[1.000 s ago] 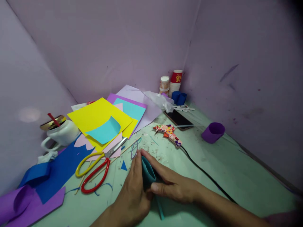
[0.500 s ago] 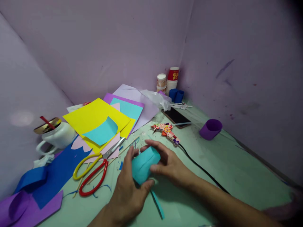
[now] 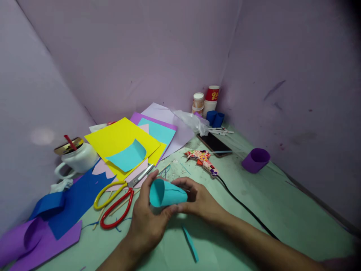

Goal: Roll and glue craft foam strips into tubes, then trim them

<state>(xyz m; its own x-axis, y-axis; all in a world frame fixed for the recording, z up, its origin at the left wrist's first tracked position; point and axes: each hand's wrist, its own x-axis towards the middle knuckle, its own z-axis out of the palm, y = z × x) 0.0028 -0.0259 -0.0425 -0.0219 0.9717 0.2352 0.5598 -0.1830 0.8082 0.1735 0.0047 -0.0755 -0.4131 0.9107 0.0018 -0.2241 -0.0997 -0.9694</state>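
Nearest: light-blue strip (image 3: 190, 244) on worktop (image 3: 166, 252). Beyond: left hand (image 3: 148, 222) and right hand (image 3: 201, 201) jointly grasping light-blue tube (image 3: 174, 194) over worktop; long axis, slanted far-right half second ago, now nearly left–right, open mouth facing left. Farthest: red cup (image 3: 211, 95), gold marking, too small to read.

Purple walls (image 3: 158, 56), right one smudged, left one catching glare; pale green tabletop (image 3: 287, 210).

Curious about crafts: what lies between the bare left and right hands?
In the head view, a cyan tube of thin sheet, held by the left hand and right hand.
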